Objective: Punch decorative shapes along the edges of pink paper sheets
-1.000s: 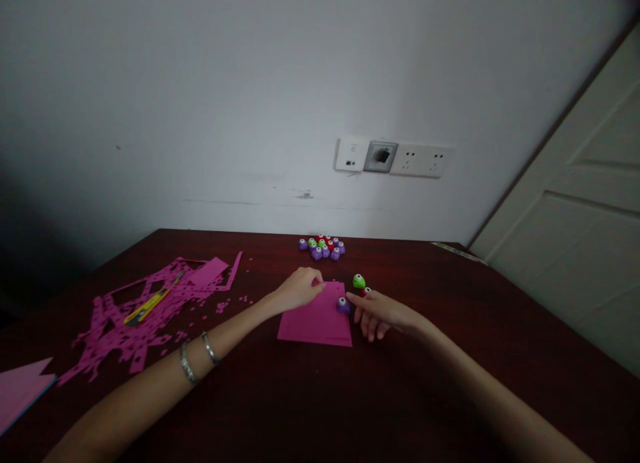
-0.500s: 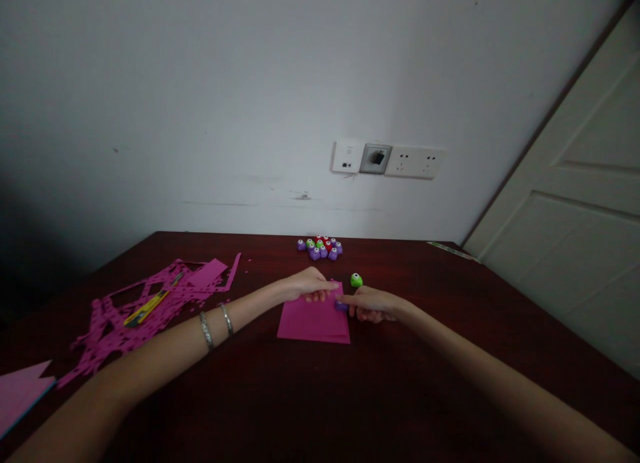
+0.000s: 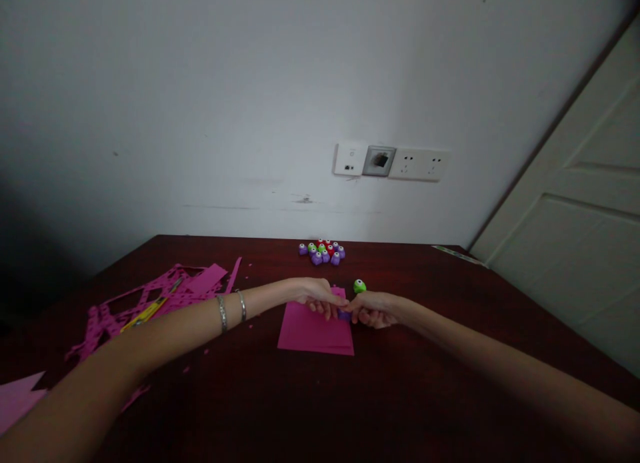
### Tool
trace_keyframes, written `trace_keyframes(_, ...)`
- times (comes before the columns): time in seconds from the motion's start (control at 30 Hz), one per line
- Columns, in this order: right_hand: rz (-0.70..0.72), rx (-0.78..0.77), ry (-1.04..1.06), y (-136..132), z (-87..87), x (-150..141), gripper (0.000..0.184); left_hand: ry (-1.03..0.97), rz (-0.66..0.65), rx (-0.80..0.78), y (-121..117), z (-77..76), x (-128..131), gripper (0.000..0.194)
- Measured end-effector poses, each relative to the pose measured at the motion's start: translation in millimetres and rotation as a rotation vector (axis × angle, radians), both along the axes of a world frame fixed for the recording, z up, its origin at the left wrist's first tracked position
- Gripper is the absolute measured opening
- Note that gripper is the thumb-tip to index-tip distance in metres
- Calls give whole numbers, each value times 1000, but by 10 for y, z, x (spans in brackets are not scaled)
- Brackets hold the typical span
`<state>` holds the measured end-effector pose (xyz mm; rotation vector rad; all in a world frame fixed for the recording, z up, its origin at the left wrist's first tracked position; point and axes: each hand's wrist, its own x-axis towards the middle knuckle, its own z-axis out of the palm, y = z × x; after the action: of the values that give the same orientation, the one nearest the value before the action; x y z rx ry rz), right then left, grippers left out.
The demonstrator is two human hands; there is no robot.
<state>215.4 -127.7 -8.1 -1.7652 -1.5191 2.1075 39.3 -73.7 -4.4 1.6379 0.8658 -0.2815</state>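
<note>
A small purple craft paper punch [image 3: 344,314] sits at the right edge of a magenta paper sheet [image 3: 313,340] lying on the table. My right hand [image 3: 373,310] is closed around its right side, fingers curled under. Over the paper, my left hand [image 3: 320,300] is closed with its thumb stretched onto the punch, touching my right hand's thumb. Much of the punch is hidden by both hands. Just behind my right hand stands a green paper punch [image 3: 359,286] with a white eye-like top.
Several purple, green and red punches [image 3: 323,252] stand grouped near the wall. To the left lie punched magenta paper scraps [image 3: 165,283] with a yellow utility knife [image 3: 150,312] on them. Pale pink paper [image 3: 20,400] is at the left edge; a ruler-like strip [image 3: 457,255] lies far right.
My left hand has moved right and slightly down, bringing its thumb onto the purple punch. My right hand has stayed at the punch. The view has shifted slightly.
</note>
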Motion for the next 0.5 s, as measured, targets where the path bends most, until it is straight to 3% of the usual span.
trace_keyframes(0.2,8,-200,-24,67,74,-7,32,35,-124,-96,120,-33,38,50)
trace_keyframes(0.5,80,-241,6,176,63,-9,33,57,-315,-174,216,-96,98,55)
